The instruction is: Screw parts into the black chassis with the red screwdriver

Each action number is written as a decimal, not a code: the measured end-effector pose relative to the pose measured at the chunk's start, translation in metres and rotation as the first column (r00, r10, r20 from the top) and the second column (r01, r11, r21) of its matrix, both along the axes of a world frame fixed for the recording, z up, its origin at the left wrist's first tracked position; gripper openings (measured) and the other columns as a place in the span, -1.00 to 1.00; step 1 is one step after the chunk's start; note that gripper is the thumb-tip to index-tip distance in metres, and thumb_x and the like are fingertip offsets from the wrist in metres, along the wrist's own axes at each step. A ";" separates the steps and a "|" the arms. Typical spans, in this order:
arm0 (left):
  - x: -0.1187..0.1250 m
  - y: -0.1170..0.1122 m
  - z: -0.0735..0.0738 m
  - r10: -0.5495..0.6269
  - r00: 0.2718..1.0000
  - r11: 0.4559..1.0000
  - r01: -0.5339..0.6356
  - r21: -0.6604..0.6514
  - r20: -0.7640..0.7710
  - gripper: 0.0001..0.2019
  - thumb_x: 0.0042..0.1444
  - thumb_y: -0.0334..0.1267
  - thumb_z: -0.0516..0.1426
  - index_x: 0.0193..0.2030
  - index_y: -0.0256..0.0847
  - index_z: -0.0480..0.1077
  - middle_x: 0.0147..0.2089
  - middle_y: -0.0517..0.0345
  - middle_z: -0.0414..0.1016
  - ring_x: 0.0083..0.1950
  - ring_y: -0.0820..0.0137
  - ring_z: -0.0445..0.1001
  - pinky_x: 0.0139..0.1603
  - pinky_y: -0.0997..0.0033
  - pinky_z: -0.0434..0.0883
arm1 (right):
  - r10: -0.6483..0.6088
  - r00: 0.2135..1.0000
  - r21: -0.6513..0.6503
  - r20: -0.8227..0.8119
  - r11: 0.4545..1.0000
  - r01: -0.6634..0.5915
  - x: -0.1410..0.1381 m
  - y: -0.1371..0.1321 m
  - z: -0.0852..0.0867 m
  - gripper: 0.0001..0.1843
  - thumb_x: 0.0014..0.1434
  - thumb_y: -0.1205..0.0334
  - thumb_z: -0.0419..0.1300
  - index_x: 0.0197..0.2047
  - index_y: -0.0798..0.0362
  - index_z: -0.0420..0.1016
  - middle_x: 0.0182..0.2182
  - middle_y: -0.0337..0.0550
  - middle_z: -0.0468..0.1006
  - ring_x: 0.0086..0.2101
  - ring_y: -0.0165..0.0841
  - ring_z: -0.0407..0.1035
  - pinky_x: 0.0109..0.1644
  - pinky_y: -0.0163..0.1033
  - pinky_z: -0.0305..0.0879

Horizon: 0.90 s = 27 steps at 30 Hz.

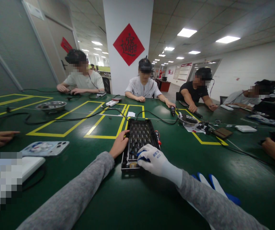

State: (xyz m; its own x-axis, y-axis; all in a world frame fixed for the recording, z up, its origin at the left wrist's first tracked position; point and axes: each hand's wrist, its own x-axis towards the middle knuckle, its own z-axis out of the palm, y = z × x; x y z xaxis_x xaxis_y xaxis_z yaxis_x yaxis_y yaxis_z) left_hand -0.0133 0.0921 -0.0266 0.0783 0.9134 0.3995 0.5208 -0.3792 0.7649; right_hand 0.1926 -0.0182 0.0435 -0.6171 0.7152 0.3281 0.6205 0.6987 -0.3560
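Observation:
A long black rectangular case (141,135) lies open-faced before me, with rows of small shiny pieces inside. At its near end sits a small gold-coloured part (133,165). My left hand (120,144), bare, grips the case's left rim. My right hand (153,158) wears a white and blue glove; its fingers curl down over the near right part of the case. The glove covers whatever its fingertips hold. Red and black wires (157,137) stick out beside the case's right side. Another white and blue glove (214,185) lies partly under my right forearm.
Left on the green table are a phone (45,148), a white device (33,167) and a metal bowl (51,106). Another bowl (187,119), a brown wallet-like item (222,132) and black cables are to the right. Several people sit around; others' hands show at both sides.

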 end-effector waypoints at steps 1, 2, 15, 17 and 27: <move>0.000 0.000 0.000 0.000 1.000 1.000 0.000 0.000 0.001 -0.53 -0.02 -0.42 -0.05 0.08 -0.24 0.26 0.12 0.00 0.28 0.13 0.25 0.27 0.20 0.12 0.19 | -0.002 1.000 0.006 -0.002 1.000 0.002 0.000 0.000 0.000 -0.79 0.13 0.13 0.10 -0.33 0.03 0.52 -0.21 -0.16 0.45 -0.14 -0.34 0.25 -0.07 -0.21 0.21; 0.000 0.000 0.000 0.001 1.000 1.000 -0.001 0.001 0.002 -0.53 -0.03 -0.42 -0.05 0.08 -0.24 0.26 0.12 0.00 0.28 0.13 0.25 0.27 0.20 0.12 0.19 | -0.001 1.000 0.012 -0.003 1.000 0.001 0.000 0.000 0.000 -0.79 0.13 0.13 0.10 -0.33 0.02 0.52 -0.21 -0.16 0.45 -0.14 -0.34 0.25 -0.07 -0.21 0.21; 0.001 -0.001 0.002 -0.003 1.000 1.000 0.003 0.001 0.010 -0.53 -0.03 -0.42 -0.05 0.08 -0.27 0.26 0.12 -0.01 0.29 0.14 0.25 0.26 0.22 0.13 0.17 | 0.007 1.000 -0.001 -0.006 1.000 -0.007 0.000 0.000 0.001 -0.80 0.13 0.14 0.11 -0.34 0.03 0.52 -0.22 -0.17 0.45 -0.14 -0.35 0.26 -0.05 -0.22 0.20; 0.001 -0.001 0.002 -0.002 1.000 1.000 0.002 0.001 0.013 -0.54 -0.03 -0.42 -0.05 0.08 -0.27 0.26 0.12 -0.01 0.28 0.15 0.25 0.25 0.23 0.14 0.16 | -0.008 1.000 -0.004 -0.015 1.000 0.007 -0.001 0.000 0.001 -0.80 0.12 0.14 0.12 -0.33 0.02 0.52 -0.21 -0.17 0.45 -0.14 -0.35 0.26 -0.07 -0.22 0.21; 0.001 -0.001 0.002 -0.004 1.000 1.000 0.003 0.003 0.018 -0.53 -0.04 -0.43 -0.05 0.08 -0.24 0.26 0.13 0.02 0.28 0.15 0.25 0.25 0.23 0.13 0.15 | 0.003 1.000 -0.005 0.012 1.000 -0.003 0.000 0.000 0.002 -0.78 0.13 0.13 0.10 -0.34 0.02 0.52 -0.21 -0.17 0.45 -0.14 -0.35 0.26 -0.06 -0.22 0.21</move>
State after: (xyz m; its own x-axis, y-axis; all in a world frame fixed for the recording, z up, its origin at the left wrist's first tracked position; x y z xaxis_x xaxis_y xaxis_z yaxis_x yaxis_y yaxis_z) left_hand -0.0122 0.0908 -0.0246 0.0742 0.9120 0.4035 0.5055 -0.3832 0.7731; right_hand 0.1924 -0.0187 0.0455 -0.6229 0.7149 0.3175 0.6226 0.6988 -0.3521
